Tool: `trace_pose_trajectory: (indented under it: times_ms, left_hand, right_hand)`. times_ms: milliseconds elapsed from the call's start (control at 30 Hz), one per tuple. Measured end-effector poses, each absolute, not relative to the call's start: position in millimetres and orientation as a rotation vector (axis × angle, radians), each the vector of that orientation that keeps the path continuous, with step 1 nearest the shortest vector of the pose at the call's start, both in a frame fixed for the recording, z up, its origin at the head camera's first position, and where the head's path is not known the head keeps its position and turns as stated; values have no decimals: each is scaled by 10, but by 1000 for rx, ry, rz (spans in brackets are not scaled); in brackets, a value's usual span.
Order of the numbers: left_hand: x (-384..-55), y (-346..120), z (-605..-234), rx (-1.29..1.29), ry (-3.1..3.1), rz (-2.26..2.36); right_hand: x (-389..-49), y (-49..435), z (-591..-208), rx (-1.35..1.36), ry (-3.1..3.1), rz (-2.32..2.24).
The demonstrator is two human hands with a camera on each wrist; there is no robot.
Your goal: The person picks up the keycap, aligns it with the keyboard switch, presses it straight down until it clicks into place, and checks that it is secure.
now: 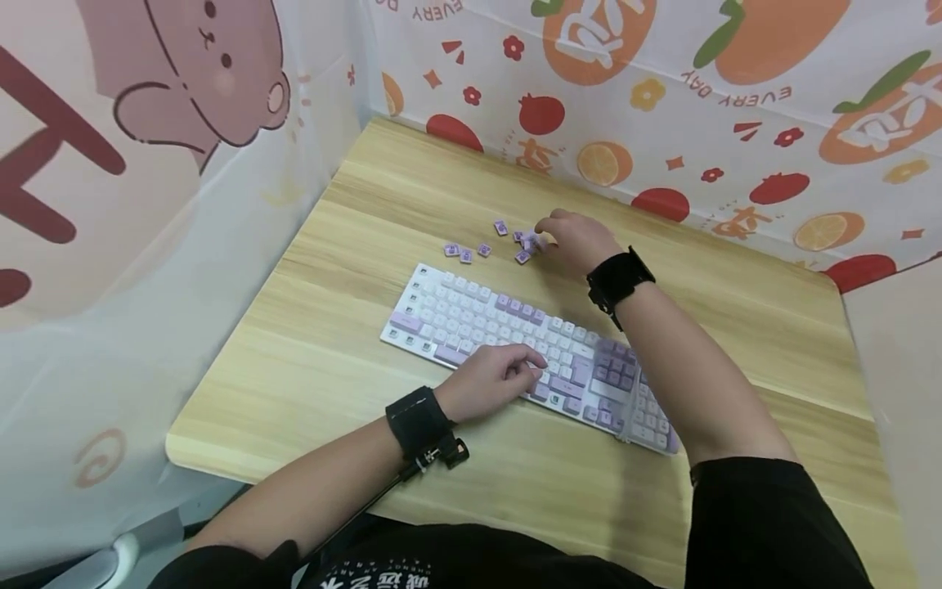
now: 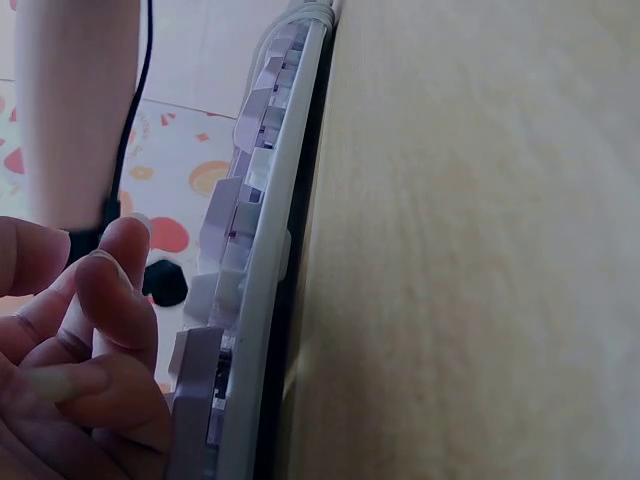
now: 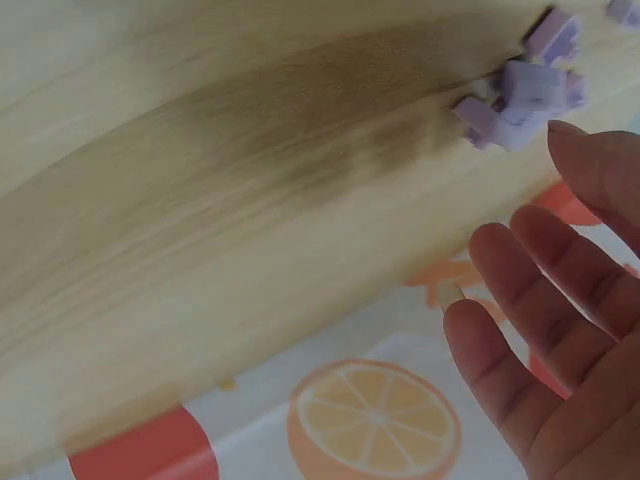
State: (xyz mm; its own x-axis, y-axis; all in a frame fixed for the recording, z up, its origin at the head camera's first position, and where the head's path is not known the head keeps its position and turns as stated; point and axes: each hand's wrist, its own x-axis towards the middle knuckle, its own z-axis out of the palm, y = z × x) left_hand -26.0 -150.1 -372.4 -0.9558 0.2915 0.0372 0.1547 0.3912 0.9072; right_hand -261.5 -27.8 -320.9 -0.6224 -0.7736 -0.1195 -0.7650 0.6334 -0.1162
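Observation:
A white and lilac keyboard [image 1: 482, 321] lies slanted across the table, with several small dark spots among its keys along the left side and front edge. Over its front edge is my left hand [image 1: 489, 380], fingers loosely bent; nothing shows between them in the left wrist view. Beyond the keyboard, several loose purple keycaps [image 1: 466, 256] are scattered, some heaped together. My right hand [image 1: 583, 242] reaches to the right side of that heap [image 3: 530, 95]. In the right wrist view its fingers [image 3: 530, 290] are spread and slightly bent, the thumb close to the keycaps, holding nothing visible.
Printed cloth [image 1: 648, 98] with fruit pictures hangs along the table's far edge. Another pale cloth [image 1: 243, 213] with a bear drawing borders the left side. A clear, cable-like band [image 1: 631, 409] crosses the keyboard's right part. The wooden table [image 1: 294, 343] extends around the keyboard.

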Motion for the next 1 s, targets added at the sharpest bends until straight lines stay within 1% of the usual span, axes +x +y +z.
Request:
trace_pose_trajectory:
  times_ms: [200,367,533,633,800,1000]
  left_hand:
    - [-225,-1493,-3709,397,2509,1602]
    - [-202,-1475,-3711,401,2510,1595]
    - [-208,-1493,-3687,403,2534,1595]
    - [-215,-1481,-3685,400,2539,1588]
    - [-228,-1486,-3684,390,2542,1594]
    - [-269,-1487,-3690,397,2533,1621]
  right_hand:
    - [-2731,-511,-3311,-1167,2647,66]
    - [-2717,-586,-3391,-1162,2653,71]
    - [-2715,-627,-3363,-1181,2656,6]
    - [-2718,-575,-3308,-1088,2609,-178]
    - [-2685,-453,-3156,-925,2479,-608]
    - [-2431,-279,-2970,-874,2254,-1029]
